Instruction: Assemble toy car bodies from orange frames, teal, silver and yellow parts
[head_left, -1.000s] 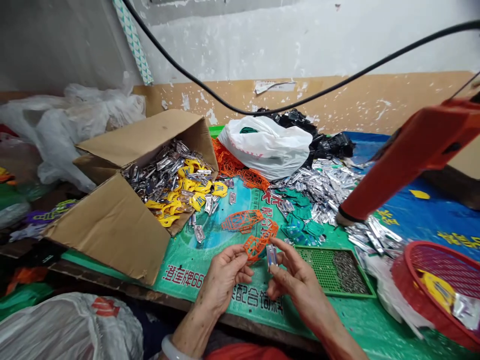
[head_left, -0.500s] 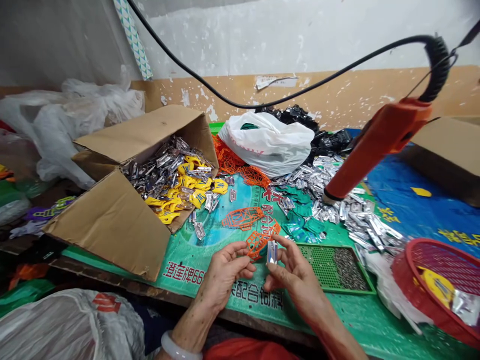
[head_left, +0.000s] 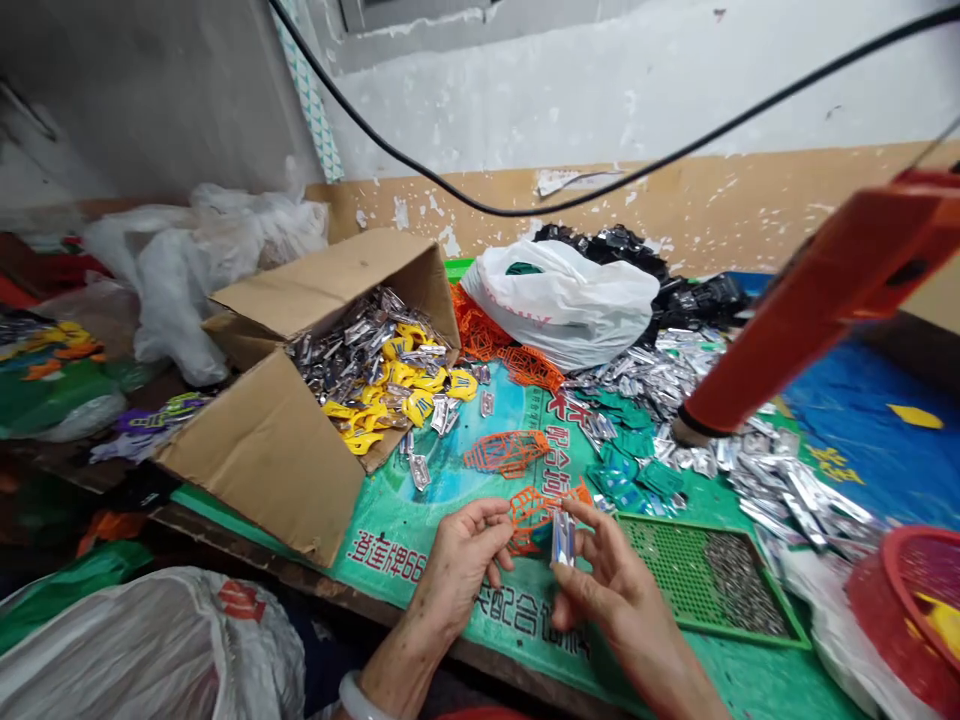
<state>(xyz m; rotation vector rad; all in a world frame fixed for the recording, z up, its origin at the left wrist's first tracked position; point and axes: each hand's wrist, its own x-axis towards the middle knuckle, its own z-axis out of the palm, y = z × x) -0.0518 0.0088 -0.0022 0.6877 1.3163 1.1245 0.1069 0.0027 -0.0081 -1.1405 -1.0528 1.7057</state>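
My right hand grips a small shiny silver plastic piece upright between thumb and fingers. Close by on the left, my left hand has its thumb and fingertips pressed together; whatever is in them, if anything, is too small to make out. Just beyond the fingertips an orange lattice-like frame lies on the green printed sheet, partly covered by my hands. A second orange frame lies flat farther back. The two hands are apart.
A tipped cardboard box spills silver and yellow pieces on the left. A red-orange electric tool hangs at the right over silver pieces. A green tray holds tiny metal parts. A white bag and red basket stand nearby.
The view has swung to the left, so the scene sits farther right in the picture. Both hands keep nearly the same pose, with the silver piece still in my right hand.
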